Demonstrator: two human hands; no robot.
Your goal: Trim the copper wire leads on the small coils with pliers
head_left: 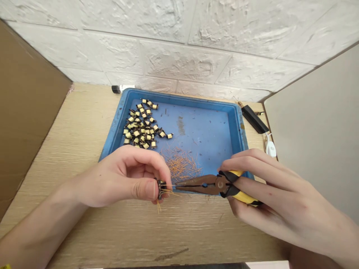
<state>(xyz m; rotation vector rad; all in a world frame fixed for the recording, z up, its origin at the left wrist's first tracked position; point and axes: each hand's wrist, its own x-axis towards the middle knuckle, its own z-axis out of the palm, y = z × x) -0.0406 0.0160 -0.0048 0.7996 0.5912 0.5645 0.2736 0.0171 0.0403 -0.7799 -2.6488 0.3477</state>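
Observation:
Between thumb and fingers, my left hand (131, 177) pinches a small black transformer coil (162, 188) with thin copper-coloured wires sticking out to the right and downward. My right hand (275, 194) is wrapped around the yellow-and-black handles of long-nose pliers (209, 184). The rusty jaws point left, slightly parted, and their tips are at the end of a wire from the coil. Whether the tips grip that wire I cannot tell. Both hands are over the near edge of a blue tray (179, 96).
Several yellow-and-black coils (143, 127) lie heaped at the tray's left. Loose wire clippings (181, 164) are scattered near its front. A black tool with a white switch (254, 118) lies right of the tray, a black-capped bottle (122, 89) behind it. A white brick wall (179, 56) rises at the back.

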